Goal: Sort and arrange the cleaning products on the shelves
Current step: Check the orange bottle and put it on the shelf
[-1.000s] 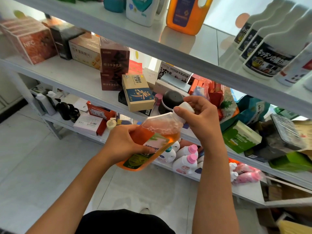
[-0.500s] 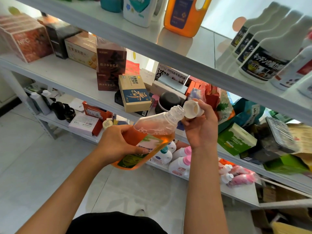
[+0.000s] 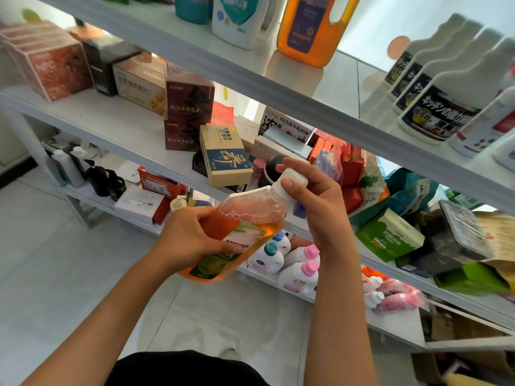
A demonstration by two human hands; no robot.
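Observation:
I hold a clear bottle of orange liquid (image 3: 250, 218) tilted in front of the shelves, neck pointing up and right. My left hand (image 3: 192, 238) grips its lower body around the green label. My right hand (image 3: 315, 196) grips the white cap (image 3: 292, 178), which sits on the bottle's neck. On the top shelf (image 3: 250, 65) stand a large orange jug (image 3: 309, 29), a white and teal detergent bottle (image 3: 239, 20) and a row of white bottles with black labels (image 3: 434, 101).
The middle shelf (image 3: 111, 126) carries boxes, among them a tan and blue box (image 3: 225, 154) just behind the bottle, plus bags at right. The lower shelf holds small white bottles with pink and teal caps (image 3: 295, 266). White tiled floor (image 3: 55, 274) lies to the left.
Half a second ago my right hand held the cap off, beside the open neck. Now the cap is back on the neck with my fingers around it. The bottle stays tilted in my left hand.

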